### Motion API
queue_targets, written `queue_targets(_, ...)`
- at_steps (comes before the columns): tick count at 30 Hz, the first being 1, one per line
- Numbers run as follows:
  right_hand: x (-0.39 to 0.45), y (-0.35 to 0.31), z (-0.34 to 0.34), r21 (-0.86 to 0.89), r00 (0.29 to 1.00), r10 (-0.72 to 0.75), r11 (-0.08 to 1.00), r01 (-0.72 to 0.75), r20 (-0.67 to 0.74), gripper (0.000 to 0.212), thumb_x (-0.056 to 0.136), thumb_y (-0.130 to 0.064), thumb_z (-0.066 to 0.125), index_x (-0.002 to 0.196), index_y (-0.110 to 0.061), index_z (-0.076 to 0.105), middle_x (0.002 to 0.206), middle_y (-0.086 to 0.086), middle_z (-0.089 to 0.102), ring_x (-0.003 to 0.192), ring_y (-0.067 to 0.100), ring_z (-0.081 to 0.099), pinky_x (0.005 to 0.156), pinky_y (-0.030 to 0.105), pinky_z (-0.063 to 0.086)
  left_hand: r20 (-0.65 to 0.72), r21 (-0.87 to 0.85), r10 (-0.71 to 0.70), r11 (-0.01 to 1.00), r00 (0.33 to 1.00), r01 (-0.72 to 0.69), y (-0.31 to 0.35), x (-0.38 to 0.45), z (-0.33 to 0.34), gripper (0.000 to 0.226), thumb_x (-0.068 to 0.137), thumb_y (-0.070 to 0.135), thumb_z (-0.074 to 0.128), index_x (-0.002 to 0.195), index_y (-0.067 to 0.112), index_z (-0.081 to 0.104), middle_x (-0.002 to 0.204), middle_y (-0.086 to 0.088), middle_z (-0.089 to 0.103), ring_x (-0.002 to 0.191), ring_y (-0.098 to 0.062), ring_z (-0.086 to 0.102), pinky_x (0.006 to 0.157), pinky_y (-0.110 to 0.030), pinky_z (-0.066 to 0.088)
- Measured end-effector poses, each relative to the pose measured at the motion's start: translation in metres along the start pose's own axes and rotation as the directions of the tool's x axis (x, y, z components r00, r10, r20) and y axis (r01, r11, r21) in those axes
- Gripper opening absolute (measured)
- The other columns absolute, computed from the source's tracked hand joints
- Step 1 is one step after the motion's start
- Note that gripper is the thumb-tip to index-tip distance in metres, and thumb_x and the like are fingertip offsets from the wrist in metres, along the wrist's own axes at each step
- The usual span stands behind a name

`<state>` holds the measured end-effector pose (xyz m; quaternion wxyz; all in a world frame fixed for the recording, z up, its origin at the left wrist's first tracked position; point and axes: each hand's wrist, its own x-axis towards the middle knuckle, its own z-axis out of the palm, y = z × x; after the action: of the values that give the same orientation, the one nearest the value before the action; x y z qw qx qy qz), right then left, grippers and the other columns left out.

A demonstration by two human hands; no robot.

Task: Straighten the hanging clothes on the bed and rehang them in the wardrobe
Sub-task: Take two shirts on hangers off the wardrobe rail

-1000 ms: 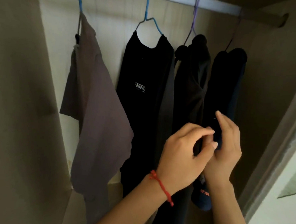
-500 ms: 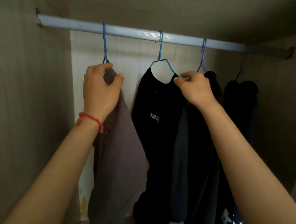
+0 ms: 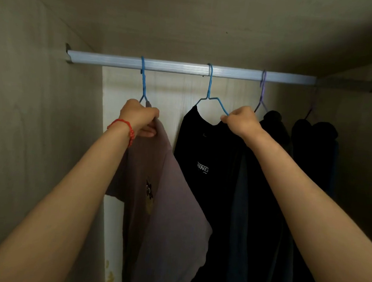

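Several garments hang from a silver wardrobe rail [image 3: 176, 66]. A mauve T-shirt [image 3: 166, 205] with a small cartoon print hangs on a blue hanger [image 3: 143, 81] at the left. My left hand [image 3: 140, 117], with a red string bracelet at the wrist, grips its shoulder just under the hook. A black T-shirt [image 3: 203, 155] with white lettering hangs on a second blue hanger [image 3: 209, 92]. My right hand [image 3: 240, 120] pinches that shirt's right shoulder at the hanger arm. Two dark garments [image 3: 275, 129] [image 3: 315, 144] hang further right on purple hangers.
The wardrobe's left wall [image 3: 29, 131] stands close beside the mauve shirt. Its right wall [image 3: 363, 151] is just past the last dark garment, and the top panel [image 3: 209, 22] sits low over the rail. A pale back panel [image 3: 173, 90] shows between the hangers.
A second ago both hands were low at the rightmost dark garment. They rose to the two left hangers, and since half a second ago both have closed on the shirts' shoulders.
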<state>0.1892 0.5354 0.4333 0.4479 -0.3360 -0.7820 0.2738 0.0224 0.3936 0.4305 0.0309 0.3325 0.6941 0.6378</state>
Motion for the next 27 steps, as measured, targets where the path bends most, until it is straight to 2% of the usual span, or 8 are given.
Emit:
queue_targets(2,-0.001,-0.003,0.002,0.029,0.999,-0.014,0.999,0.015,-0.036,0.026,0.088,-0.018,0.058,0.082,0.006,0.065,0.071,0.011,0.052,0.070,0.024,0.052,0.066,0.027,0.040,-0.010,-0.016,0.018,1.000,1.000,-0.018,0.000,0.004,0.000,0.024,0.086,0.011,0.054,0.104,-0.006,0.054,0.074,-0.011,0.058,0.061,-0.022,0.061,0.038,-0.021,0.051)
queue_targets(5,-0.001,-0.009,0.002,0.072,0.995,-0.026,0.997,0.034,-0.101,0.033,0.088,-0.018,0.059,0.061,-0.001,0.054,0.062,0.008,0.045,0.057,0.020,0.045,0.056,0.026,0.037,-0.086,0.009,0.092,0.996,0.992,-0.091,-0.002,0.010,-0.003,0.027,0.089,0.021,0.052,0.088,-0.006,0.058,0.080,-0.014,0.058,0.077,-0.030,0.062,0.072,-0.033,0.057)
queue_targets(8,0.000,-0.015,-0.005,0.134,0.980,-0.055,0.988,0.081,-0.192,0.033,0.087,-0.019,0.058,0.079,0.012,0.063,0.068,0.011,0.048,0.063,0.020,0.047,0.061,0.025,0.038,-0.119,-0.065,0.142,0.986,0.983,-0.151,0.003,0.010,-0.008,0.036,0.090,0.022,0.052,0.059,0.006,0.046,0.063,-0.008,0.047,0.056,-0.019,0.050,0.058,-0.025,0.045)
queue_targets(12,-0.003,-0.015,-0.013,0.143,0.966,-0.099,0.980,0.136,-0.239,0.033,0.087,-0.019,0.057,0.076,0.011,0.062,0.065,0.010,0.047,0.058,0.020,0.047,0.057,0.024,0.040,-0.120,-0.212,0.201,0.952,0.972,-0.222,0.016,0.005,-0.018,0.026,0.087,0.016,0.053,0.063,0.006,0.051,0.066,-0.008,0.045,0.065,-0.021,0.049,0.063,-0.028,0.046)
queue_targets(15,-0.013,-0.003,-0.015,0.145,0.970,-0.099,0.980,0.133,-0.223,0.038,0.088,-0.021,0.058,0.089,0.017,0.061,0.070,0.012,0.053,0.063,0.021,0.053,0.063,0.028,0.043,-0.119,-0.205,0.273,0.934,0.955,-0.292,0.026,-0.008,-0.021,0.032,0.085,0.014,0.052,0.055,0.009,0.046,0.059,-0.005,0.039,0.050,-0.015,0.042,0.044,-0.013,0.038)
queue_targets(18,-0.028,0.011,-0.015,0.134,0.974,-0.099,0.983,0.127,-0.203,0.038,0.088,-0.020,0.059,0.078,0.017,0.060,0.065,0.015,0.053,0.061,0.024,0.053,0.064,0.030,0.043,-0.067,-0.194,0.319,0.925,0.946,-0.326,0.029,-0.030,-0.017,0.037,0.086,0.014,0.053,0.050,0.011,0.043,0.054,-0.004,0.035,0.041,-0.008,0.036,0.038,-0.009,0.032)
queue_targets(21,-0.041,0.027,-0.016,0.150,0.973,-0.112,0.978,0.143,-0.200,0.040,0.089,-0.019,0.058,0.091,0.020,0.058,0.089,0.035,0.063,0.081,0.041,0.063,0.070,0.035,0.048,-0.003,-0.149,0.313,0.939,0.950,-0.310,0.018,-0.053,-0.011,0.033,0.083,0.009,0.051,0.051,0.012,0.044,0.048,-0.001,0.036,0.036,-0.004,0.032,0.037,-0.014,0.026)
queue_targets(27,-0.080,0.049,-0.019,0.187,0.985,-0.050,0.979,0.081,-0.163,0.028,0.088,-0.023,0.060,0.062,-0.018,0.067,0.070,0.013,0.058,0.067,0.019,0.049,0.065,0.027,0.036,0.026,-0.144,0.249,0.959,0.968,-0.242,-0.028,-0.086,-0.001,0.014,0.082,0.005,0.050,0.073,0.000,0.059,0.069,-0.012,0.041,0.064,-0.019,0.036,0.057,-0.030,0.027)
